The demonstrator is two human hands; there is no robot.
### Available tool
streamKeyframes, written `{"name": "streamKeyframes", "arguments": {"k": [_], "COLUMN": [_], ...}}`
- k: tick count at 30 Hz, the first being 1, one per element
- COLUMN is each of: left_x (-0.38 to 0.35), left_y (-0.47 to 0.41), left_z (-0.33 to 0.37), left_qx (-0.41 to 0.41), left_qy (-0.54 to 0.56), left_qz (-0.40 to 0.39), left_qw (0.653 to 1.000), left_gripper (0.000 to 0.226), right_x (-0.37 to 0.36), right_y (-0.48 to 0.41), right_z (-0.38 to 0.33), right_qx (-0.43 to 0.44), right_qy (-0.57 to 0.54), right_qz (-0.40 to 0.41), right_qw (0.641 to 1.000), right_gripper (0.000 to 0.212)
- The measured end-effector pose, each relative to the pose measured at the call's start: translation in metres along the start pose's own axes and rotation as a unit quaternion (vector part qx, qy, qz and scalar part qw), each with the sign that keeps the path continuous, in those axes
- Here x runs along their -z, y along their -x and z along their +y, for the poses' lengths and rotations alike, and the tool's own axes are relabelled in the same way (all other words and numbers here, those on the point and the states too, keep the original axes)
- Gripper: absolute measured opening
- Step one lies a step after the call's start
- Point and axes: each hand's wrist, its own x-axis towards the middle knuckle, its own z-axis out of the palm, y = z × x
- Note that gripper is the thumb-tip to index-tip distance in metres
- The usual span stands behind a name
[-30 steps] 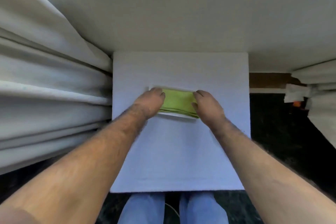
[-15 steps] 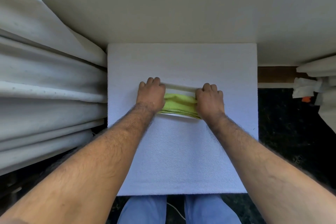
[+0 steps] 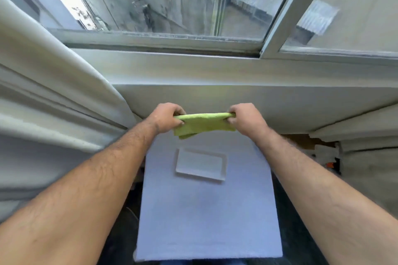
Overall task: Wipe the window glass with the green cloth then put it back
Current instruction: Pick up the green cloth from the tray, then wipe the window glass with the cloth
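Note:
The folded green cloth (image 3: pixel 203 123) hangs in the air between my two hands, above the small white table (image 3: pixel 206 217). My left hand (image 3: pixel 167 117) grips its left end and my right hand (image 3: pixel 245 117) grips its right end. Below the cloth a white rectangular tray (image 3: pixel 201 166) lies bare on the table's far half. The window glass (image 3: pixel 172 0) fills the top of the view, behind a grey frame and a pale sill (image 3: pixel 215 69).
A white curtain (image 3: pixel 49 97) hangs in folds at the left, close to my left arm. More white fabric (image 3: pixel 366 135) bunches at the right. A vertical frame bar (image 3: pixel 284 8) splits the window into two panes.
Both hands have lifted the green cloth off the white tray and raised it toward the wall. My head has tilted up, so the window is now in view.

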Motion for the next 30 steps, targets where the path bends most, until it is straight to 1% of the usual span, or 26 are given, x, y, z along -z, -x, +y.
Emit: {"name": "streamKeyframes", "arguments": {"k": [3, 7, 10, 13, 18, 21, 24, 27, 29, 30], "left_x": [0.081, 0.196, 0.276, 0.349, 0.455, 0.504, 0.54, 0.565, 0.575, 0.58], "left_y": [0.024, 0.064, 0.095, 0.129, 0.187, 0.213, 0.225, 0.227, 0.224, 0.221], "left_z": [0.037, 0.089, 0.13, 0.173, 0.232, 0.26, 0.283, 0.301, 0.313, 0.32], "left_qx": [-0.022, -0.055, -0.084, -0.124, -0.205, -0.241, -0.261, -0.255, -0.25, -0.252], "left_qy": [0.043, 0.108, 0.152, 0.173, 0.187, 0.191, 0.177, 0.14, 0.124, 0.117], "left_qz": [0.04, 0.1, 0.148, 0.199, 0.301, 0.355, 0.401, 0.438, 0.448, 0.455], "left_qw": [0.998, 0.988, 0.973, 0.957, 0.912, 0.883, 0.86, 0.851, 0.849, 0.846], "left_gripper": [0.031, 0.025, 0.024, 0.024, 0.03, 0.03, 0.027, 0.027, 0.025, 0.023], "right_x": [0.083, 0.204, 0.287, 0.358, 0.464, 0.514, 0.558, 0.6, 0.63, 0.644], "right_y": [0.018, 0.044, 0.066, 0.087, 0.131, 0.154, 0.171, 0.186, 0.191, 0.192], "right_z": [-0.033, -0.089, -0.127, -0.162, -0.214, -0.238, -0.26, -0.283, -0.302, -0.313], "right_qx": [0.013, 0.045, 0.084, 0.117, 0.177, 0.207, 0.2, 0.185, 0.199, 0.208], "right_qy": [-0.046, -0.118, -0.134, -0.135, -0.112, -0.091, -0.053, 0.029, 0.06, 0.063], "right_qz": [0.068, 0.223, 0.275, 0.323, 0.42, 0.479, 0.556, 0.639, 0.675, 0.685], "right_qw": [0.997, 0.967, 0.948, 0.929, 0.883, 0.848, 0.805, 0.746, 0.708, 0.696], "right_gripper": [0.018, 0.018, 0.021, 0.02, 0.019, 0.024, 0.024, 0.024, 0.023, 0.024]}}
